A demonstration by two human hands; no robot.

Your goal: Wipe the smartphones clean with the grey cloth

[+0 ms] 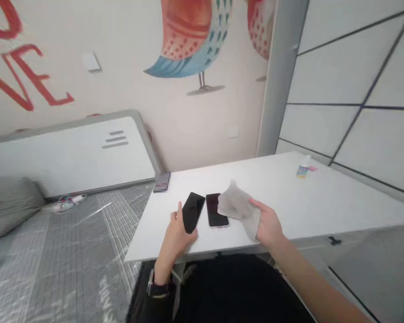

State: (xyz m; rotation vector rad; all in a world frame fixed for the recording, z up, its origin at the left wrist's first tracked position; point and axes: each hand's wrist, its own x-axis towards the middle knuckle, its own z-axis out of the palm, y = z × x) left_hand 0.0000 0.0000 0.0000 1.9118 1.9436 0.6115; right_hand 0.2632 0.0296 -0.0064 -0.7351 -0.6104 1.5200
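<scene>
A black smartphone [193, 212] is gripped by its edges in my left hand [177, 235], tilted above the white table near its front left. Between my hands a second smartphone [216, 211] lies on the table, dark screen up. My right hand [268, 225] pinches a thin pale grey cloth [240, 207] that hangs loosely to the left. The cloth's left end reaches over the right edge of the lying phone; whether they touch, I cannot tell. A watch is on my left wrist.
On the white table [269, 179], a small bottle [303, 167] with a blue and yellow label stands at the back right, beside a pink item [313, 168]. A blurred box-like object [162, 182] sits at the back left corner. A bed and grey pillow [11, 206] are left.
</scene>
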